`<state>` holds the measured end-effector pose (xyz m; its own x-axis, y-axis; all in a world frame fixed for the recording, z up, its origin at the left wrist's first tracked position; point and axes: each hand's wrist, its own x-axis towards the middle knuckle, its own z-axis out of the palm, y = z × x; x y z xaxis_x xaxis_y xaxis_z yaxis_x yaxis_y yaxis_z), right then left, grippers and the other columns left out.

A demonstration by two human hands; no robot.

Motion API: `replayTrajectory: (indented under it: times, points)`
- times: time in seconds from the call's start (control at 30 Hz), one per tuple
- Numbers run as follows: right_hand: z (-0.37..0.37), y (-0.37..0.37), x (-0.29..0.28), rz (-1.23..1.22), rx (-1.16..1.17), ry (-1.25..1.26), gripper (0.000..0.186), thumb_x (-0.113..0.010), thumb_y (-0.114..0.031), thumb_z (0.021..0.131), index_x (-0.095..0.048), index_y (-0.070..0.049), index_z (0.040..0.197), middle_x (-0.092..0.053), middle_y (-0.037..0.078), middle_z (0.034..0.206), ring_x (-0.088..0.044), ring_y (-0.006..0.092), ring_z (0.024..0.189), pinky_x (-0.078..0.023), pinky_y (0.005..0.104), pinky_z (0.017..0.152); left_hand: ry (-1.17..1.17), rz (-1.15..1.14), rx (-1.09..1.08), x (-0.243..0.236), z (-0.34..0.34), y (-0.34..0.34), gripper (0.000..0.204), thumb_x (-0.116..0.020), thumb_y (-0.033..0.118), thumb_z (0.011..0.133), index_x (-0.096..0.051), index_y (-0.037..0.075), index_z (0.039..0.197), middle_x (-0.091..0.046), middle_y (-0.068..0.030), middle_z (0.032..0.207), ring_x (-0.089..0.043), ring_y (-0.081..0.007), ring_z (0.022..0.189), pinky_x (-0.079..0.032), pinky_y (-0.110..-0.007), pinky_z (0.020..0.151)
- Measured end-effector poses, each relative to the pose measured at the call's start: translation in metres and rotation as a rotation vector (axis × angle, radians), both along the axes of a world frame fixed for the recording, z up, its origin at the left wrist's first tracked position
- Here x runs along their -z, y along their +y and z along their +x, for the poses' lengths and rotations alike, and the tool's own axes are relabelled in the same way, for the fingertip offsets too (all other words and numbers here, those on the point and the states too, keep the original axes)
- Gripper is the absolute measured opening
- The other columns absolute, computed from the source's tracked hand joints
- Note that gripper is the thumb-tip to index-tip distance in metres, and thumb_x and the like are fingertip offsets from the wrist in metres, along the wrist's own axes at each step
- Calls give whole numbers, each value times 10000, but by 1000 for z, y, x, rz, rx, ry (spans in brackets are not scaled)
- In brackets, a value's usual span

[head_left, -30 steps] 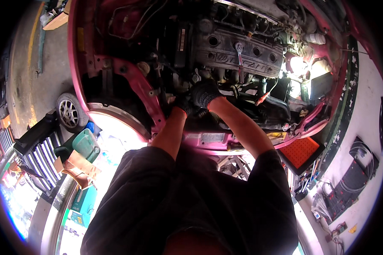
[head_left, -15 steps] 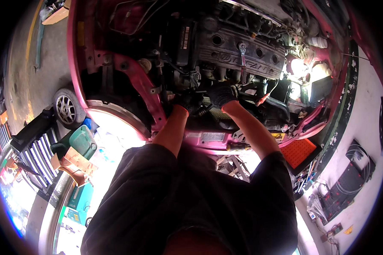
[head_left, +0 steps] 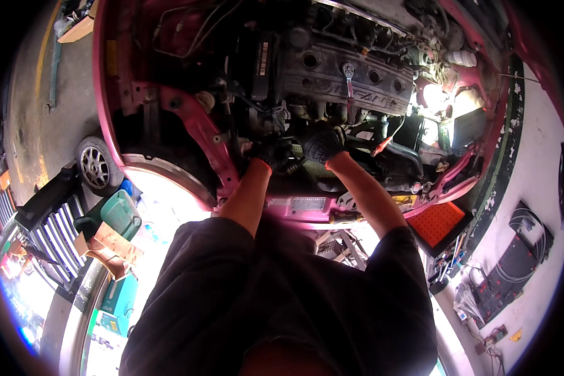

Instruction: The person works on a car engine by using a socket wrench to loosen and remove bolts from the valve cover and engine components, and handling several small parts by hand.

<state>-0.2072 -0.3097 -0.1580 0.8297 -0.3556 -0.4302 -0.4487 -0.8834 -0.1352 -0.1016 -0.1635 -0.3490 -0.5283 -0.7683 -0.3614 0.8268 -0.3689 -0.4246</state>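
I lean over the open engine bay of a pink-red car [head_left: 188, 125]. Both my hands wear dark gloves. My left hand [head_left: 264, 153] reaches down into the dark gap in front of the engine, its fingers hidden among hoses. My right hand [head_left: 319, 143] sits just right of it, below the grey valve cover [head_left: 344, 78], curled over something dark that I cannot make out. A spanner [head_left: 349, 78] lies on the valve cover, above my right hand.
A car wheel [head_left: 95, 166] stands at the left. Below it sit a green container [head_left: 122, 213] and cardboard [head_left: 109, 247]. An orange-red tray [head_left: 437, 224] lies at the right front corner of the car. Cables and tools [head_left: 514, 250] lie on the floor at the right.
Both hands have shifted slightly to the right and deeper into the bay, below the valve cover. My head view has moved a little with them.
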Motion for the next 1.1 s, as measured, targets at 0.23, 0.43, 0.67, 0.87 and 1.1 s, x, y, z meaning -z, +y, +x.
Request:
replayTrajectory:
  times: [0.23, 0.43, 0.67, 0.87, 1.1]
  points:
    - [17, 16, 15, -75, 243, 0, 434, -544, -143, 785, -550, 14, 1189, -601, 255, 1095, -661, 299, 864, -522, 456, 733, -259, 192, -7, 26, -12, 1, 348, -496, 342, 932, -595, 56, 1103, -655, -124, 988, -645, -256, 811, -559, -384, 709]
    - [-55, 34, 150, -49, 291, -130, 449, -527, -136, 772, -553, -29, 1207, -656, 180, 767, -664, 293, 724, -523, 450, 747, -374, 294, 137, -85, -4, -42, 313, -465, 299, 941, -598, 63, 1098, -660, -116, 977, -642, -250, 852, -557, -391, 750]
    - [-14, 13, 29, 95, 215, 18, 334, -557, -170, 768, -649, -36, 1060, -659, 172, 857, -649, 324, 783, -466, 471, 866, -40, -143, -82, -49, -2, -23, 309, -451, 308, 944, -595, 83, 1100, -660, -100, 963, -634, -239, 851, -555, -378, 755]
    - [14, 20, 26, -204, 162, -251, 383, -588, -256, 766, -643, -31, 1072, -666, 180, 953, -658, 343, 792, -472, 501, 818, -193, 71, -24, -26, -5, -14, 318, -458, 309, 942, -584, 82, 1126, -656, -90, 981, -626, -230, 842, -554, -375, 767]
    - [-50, 30, 129, 189, 387, 58, 431, -520, -180, 808, -482, 28, 1184, -638, 257, 949, -607, 439, 902, -484, 517, 757, -306, 138, 53, -59, -2, -32, 333, -460, 307, 941, -573, 81, 1157, -652, -85, 1010, -623, -223, 853, -551, -378, 777]
